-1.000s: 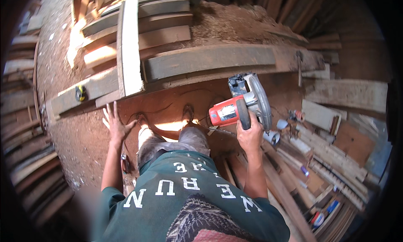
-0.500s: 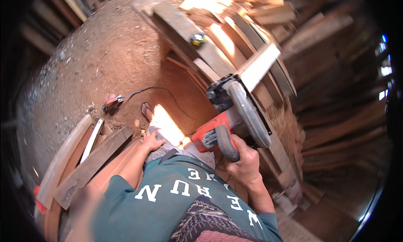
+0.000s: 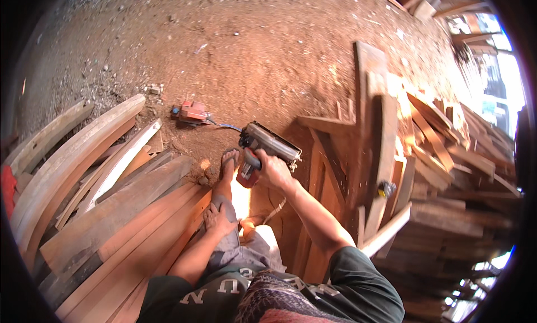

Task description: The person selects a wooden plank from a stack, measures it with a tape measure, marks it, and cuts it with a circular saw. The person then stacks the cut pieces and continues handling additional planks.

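Note:
My right hand [image 3: 274, 171] grips the handle of a red and black circular saw [image 3: 272, 144]. The saw is held out in front of me above the dirt floor, left of the wooden work stand [image 3: 372, 127]. On my left knee lies my left hand [image 3: 219, 219], its fingers spread over the trouser leg with nothing in them. Beyond my foot, a smaller red power tool [image 3: 193, 112] sits on the ground with a cord running from it toward the saw. A black and yellow tape measure [image 3: 385, 188] rests on the stand to my right.
Planks and curved timbers [image 3: 117, 222] are stacked close on my left. A pale board [image 3: 386, 230] juts across the stand. Behind the stand lies a heap of offcuts [image 3: 433, 132], with more lumber at the right. Brown dirt ground [image 3: 251, 54] stretches ahead.
My right hand has carried the circular saw away from the work stand, forward and to the left, over the ground. My left hand stays on the leg. The view has turned.

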### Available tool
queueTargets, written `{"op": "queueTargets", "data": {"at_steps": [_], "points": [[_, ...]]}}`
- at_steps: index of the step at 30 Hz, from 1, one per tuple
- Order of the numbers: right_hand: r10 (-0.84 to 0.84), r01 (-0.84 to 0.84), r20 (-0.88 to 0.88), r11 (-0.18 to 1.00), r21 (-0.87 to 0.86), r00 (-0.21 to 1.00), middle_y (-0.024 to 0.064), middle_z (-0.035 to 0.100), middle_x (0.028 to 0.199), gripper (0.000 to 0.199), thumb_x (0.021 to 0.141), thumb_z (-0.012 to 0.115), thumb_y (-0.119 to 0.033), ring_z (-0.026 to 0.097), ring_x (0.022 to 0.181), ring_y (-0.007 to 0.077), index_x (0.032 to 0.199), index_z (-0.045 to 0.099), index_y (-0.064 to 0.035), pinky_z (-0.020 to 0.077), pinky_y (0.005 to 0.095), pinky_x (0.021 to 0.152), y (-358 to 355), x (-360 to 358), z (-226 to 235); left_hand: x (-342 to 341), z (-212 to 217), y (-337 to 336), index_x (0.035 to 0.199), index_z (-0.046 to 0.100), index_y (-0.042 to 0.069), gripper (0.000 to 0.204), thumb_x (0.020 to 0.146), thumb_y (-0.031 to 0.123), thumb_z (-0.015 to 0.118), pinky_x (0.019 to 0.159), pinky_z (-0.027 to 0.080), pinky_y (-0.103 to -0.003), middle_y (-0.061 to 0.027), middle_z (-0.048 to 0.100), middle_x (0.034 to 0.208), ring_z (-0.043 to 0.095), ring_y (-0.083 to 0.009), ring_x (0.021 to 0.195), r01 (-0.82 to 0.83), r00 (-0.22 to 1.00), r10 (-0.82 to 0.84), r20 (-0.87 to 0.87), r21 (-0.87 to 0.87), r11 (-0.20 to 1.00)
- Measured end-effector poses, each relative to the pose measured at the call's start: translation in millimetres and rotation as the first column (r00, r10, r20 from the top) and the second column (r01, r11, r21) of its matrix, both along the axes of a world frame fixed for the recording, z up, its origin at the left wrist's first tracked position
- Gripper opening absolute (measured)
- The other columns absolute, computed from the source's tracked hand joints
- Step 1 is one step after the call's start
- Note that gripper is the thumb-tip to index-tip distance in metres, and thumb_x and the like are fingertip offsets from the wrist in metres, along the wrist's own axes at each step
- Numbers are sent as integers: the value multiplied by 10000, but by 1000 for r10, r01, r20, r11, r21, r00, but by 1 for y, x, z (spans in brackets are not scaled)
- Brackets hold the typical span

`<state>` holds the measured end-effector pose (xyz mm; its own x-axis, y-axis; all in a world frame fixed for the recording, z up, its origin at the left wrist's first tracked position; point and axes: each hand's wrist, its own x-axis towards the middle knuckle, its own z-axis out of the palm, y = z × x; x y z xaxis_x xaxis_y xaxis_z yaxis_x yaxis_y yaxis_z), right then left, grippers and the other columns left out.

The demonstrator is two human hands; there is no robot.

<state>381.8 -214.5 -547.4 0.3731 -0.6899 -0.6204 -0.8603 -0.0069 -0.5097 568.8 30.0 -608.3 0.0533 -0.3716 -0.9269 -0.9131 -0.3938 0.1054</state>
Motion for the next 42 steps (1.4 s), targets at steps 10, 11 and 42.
{"op": "queueTargets", "data": {"at_steps": [10, 11, 42], "points": [[164, -178, -205, 983, -50, 965, 209, 724, 1202, 781, 773, 773, -222, 705, 1120, 373, 1502, 497, -175, 563, 468, 937, -234, 39, -339, 52, -7, -53, 1459, 472, 112, 805, 776, 408, 779, 1063, 376, -576, -298, 366, 1466, 463, -450, 1259, -247, 967, 255, 15, -206, 947], [205, -228, -289, 973, -46, 935, 206, 728, 1186, 731, 809, 713, -182, 706, 1105, 384, 1505, 487, -173, 569, 479, 921, -251, 54, -346, 51, -12, -52, 1491, 465, 122, 845, 762, 404, 786, 1078, 363, -562, -281, 330, 1498, 448, -445, 1275, -301, 952, 307, 10, -180, 937], [124, -128, 61, 991, 51, 990, 283, 713, 1062, 433, 790, 696, -157, 697, 1037, 435, 1174, 653, 37, 564, 510, 908, 72, -5, -314, -3, -18, -30, 1475, 432, 176, 771, 811, 428, 734, 1155, 318, -568, -280, 377, 1498, 398, -470, 1394, -221, 973, 227, 36, -124, 967]]}}
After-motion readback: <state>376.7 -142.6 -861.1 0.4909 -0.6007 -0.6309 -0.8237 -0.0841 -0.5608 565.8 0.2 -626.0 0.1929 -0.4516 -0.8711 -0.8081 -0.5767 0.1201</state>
